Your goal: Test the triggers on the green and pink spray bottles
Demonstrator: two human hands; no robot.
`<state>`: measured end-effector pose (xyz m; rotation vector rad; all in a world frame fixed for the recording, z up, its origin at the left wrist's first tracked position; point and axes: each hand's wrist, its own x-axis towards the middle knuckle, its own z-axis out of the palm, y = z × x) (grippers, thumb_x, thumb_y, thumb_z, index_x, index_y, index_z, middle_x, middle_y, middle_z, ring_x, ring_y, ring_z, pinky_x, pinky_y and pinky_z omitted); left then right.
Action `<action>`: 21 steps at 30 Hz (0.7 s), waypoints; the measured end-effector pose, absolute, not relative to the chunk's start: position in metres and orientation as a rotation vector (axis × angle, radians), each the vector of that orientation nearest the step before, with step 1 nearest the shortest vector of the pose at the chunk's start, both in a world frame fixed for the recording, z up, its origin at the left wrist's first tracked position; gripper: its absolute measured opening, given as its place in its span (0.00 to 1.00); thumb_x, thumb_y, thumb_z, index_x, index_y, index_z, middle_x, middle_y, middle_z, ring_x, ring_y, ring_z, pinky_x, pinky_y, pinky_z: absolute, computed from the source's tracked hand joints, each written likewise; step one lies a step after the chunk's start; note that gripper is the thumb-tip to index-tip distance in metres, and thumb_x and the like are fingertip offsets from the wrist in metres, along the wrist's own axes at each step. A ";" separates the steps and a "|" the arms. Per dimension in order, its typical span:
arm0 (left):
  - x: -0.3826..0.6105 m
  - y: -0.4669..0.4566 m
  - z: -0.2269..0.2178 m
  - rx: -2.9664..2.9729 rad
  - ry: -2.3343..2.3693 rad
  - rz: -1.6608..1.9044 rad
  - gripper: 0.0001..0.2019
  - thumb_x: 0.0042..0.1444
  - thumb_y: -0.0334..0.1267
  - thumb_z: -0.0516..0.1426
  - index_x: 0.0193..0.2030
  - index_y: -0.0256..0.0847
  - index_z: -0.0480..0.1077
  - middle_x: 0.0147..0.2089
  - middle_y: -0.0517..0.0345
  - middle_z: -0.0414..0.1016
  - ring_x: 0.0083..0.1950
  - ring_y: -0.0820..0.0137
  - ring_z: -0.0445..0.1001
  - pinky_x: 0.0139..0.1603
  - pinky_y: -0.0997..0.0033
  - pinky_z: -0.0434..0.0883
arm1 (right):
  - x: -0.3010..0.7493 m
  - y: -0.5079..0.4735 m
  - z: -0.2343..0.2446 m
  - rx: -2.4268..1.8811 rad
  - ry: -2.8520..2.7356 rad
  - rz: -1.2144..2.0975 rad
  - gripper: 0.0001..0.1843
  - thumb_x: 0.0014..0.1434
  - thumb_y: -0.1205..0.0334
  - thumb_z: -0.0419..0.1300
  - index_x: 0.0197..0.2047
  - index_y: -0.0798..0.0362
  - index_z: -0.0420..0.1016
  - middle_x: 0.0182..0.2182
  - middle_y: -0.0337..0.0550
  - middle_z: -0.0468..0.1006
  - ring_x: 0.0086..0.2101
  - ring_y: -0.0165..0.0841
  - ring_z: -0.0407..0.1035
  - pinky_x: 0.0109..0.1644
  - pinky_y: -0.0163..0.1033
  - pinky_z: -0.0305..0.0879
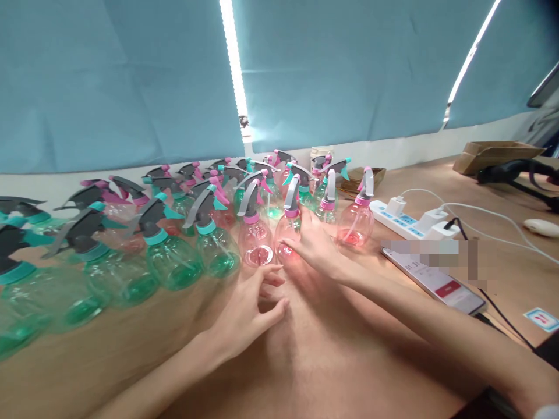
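Several spray bottles stand in rows on the wooden table, green ones at left and pink ones at right. My right hand wraps round a pink spray bottle with a grey trigger in the front row. My left hand hovers just before the row with fingers loosely apart, holding nothing, closest to another pink bottle. A green bottle stands just left of that one.
A white power strip with plugged chargers and cables lies right of the bottles. A phone lies in front of it. A cardboard box and a black object sit at far right. Blue blinds hang behind.
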<state>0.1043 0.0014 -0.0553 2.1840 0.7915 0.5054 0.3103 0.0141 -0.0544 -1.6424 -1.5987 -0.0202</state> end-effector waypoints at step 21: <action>0.127 0.023 -0.031 2.224 0.742 0.683 0.07 0.62 0.38 0.54 0.46 0.44 0.68 0.32 0.63 0.72 0.30 0.72 0.71 0.30 0.73 0.67 | 0.348 -0.035 -0.030 -1.563 -1.413 0.022 0.28 0.59 0.53 0.62 0.60 0.52 0.64 0.46 0.52 0.78 0.43 0.44 0.75 0.45 0.51 0.73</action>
